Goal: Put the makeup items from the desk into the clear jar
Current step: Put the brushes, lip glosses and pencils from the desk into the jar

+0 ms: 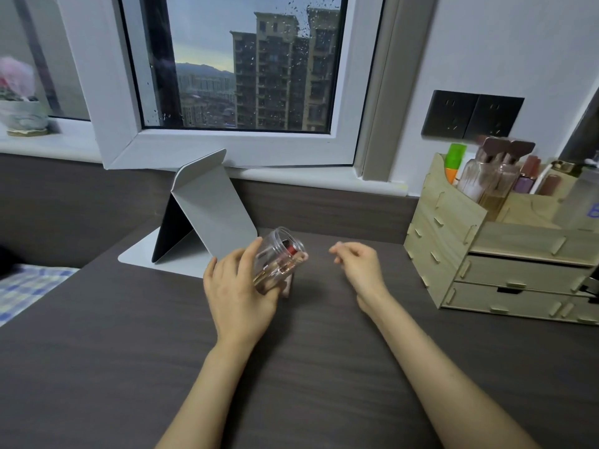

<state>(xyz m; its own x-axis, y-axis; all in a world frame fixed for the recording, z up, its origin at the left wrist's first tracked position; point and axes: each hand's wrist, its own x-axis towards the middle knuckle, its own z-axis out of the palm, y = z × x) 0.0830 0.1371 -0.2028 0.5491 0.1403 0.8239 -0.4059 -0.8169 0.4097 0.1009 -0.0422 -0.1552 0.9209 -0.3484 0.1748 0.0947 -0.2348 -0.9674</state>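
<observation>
My left hand [235,291] grips a clear jar [278,254] and holds it tilted, its open mouth turned up and to the right, just above the dark desk [129,335]. Inside the jar lie makeup items [285,264]: a red-tipped piece and gold-coloured sticks, one poking out past the rim. My right hand [359,265] hovers to the right of the jar, apart from it, fingers loosely curled and nothing in them. No loose makeup items show on the desk surface around the hands.
A folded grey tablet stand [207,215] sits behind the jar at the desk's back. A wooden organiser [505,251] with drawers, bottles and lipsticks stands at the right. A window ledge runs along the back, with a potted plant [19,102] at far left.
</observation>
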